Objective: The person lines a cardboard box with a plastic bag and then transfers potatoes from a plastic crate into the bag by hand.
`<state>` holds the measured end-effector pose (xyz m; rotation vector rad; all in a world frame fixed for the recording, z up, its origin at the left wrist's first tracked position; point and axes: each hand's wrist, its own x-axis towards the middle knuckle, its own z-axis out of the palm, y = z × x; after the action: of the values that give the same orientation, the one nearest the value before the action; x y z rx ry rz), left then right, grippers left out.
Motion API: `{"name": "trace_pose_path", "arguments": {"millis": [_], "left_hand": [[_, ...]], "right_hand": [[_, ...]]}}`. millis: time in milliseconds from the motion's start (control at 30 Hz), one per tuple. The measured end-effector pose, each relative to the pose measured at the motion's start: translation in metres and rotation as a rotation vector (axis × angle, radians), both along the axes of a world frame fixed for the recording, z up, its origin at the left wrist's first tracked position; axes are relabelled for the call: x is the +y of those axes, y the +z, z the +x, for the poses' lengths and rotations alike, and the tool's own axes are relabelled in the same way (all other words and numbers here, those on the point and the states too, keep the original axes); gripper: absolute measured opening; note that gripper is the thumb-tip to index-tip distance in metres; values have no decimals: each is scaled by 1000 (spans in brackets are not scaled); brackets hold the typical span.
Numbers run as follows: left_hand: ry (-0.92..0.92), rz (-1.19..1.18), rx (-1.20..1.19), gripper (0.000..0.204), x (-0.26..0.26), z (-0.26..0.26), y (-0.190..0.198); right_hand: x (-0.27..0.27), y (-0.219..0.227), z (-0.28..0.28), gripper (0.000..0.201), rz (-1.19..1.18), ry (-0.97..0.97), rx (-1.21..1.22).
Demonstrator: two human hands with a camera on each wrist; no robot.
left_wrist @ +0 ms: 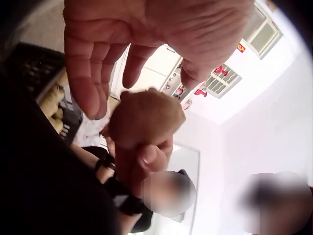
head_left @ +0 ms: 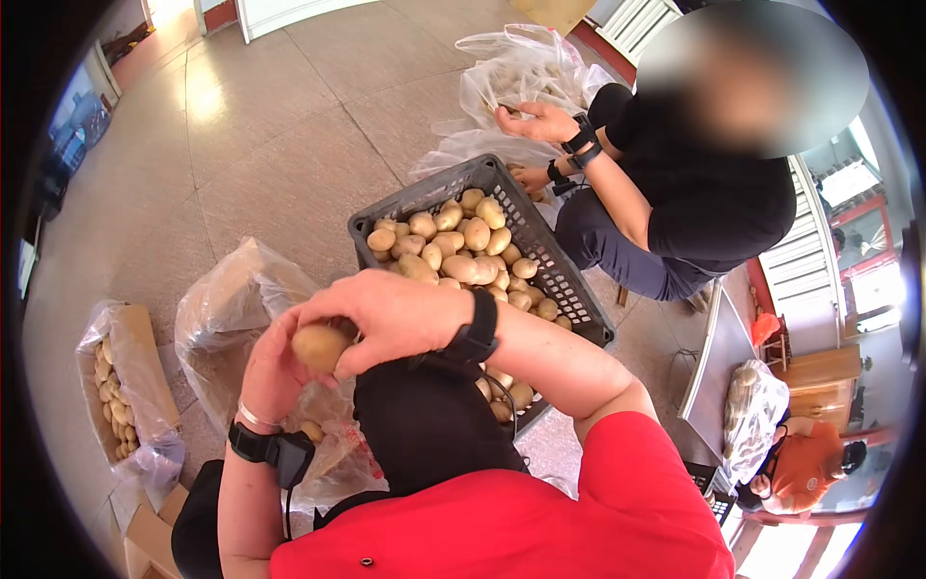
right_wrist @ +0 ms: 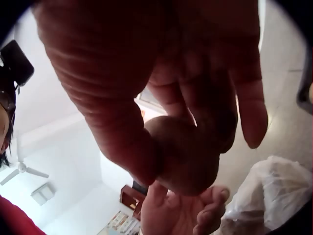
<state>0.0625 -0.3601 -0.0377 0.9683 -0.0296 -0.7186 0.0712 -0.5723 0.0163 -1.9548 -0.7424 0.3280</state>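
My right hand [head_left: 410, 311] grips a brown potato [head_left: 319, 347] between thumb and fingers, in front of my chest. The right wrist view shows the thumb on one side of the potato [right_wrist: 188, 164] and fingers curled on the other. Beside it is my left hand [head_left: 268, 372], palm towards the potato. In the left wrist view that hand's fingers [left_wrist: 80, 73] are spread and relaxed, with a gap to the potato [left_wrist: 146, 117]. A black plastic crate [head_left: 600, 323] full of potatoes stands beyond my right forearm, which hides part of it.
Left of me lie an opened plastic-lined box [head_left: 227, 289] and a narrower lined box [head_left: 154, 372] with potatoes. Across the crate a person in black [head_left: 719, 203] crouches, one hand near clear plastic bags [head_left: 521, 72]. Further right is a person in orange [head_left: 805, 468].
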Motion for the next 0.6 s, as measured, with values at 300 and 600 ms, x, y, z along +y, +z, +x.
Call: {"name": "trace_pose_path", "arguments": {"millis": [300, 600], "left_hand": [[-9, -153, 188, 51, 26, 1, -48], [278, 586, -210, 35, 150, -19, -352]], "right_hand": [[-11, -5, -6, 51, 255, -377, -182], [-47, 14, -13, 63, 128, -511, -147]]}}
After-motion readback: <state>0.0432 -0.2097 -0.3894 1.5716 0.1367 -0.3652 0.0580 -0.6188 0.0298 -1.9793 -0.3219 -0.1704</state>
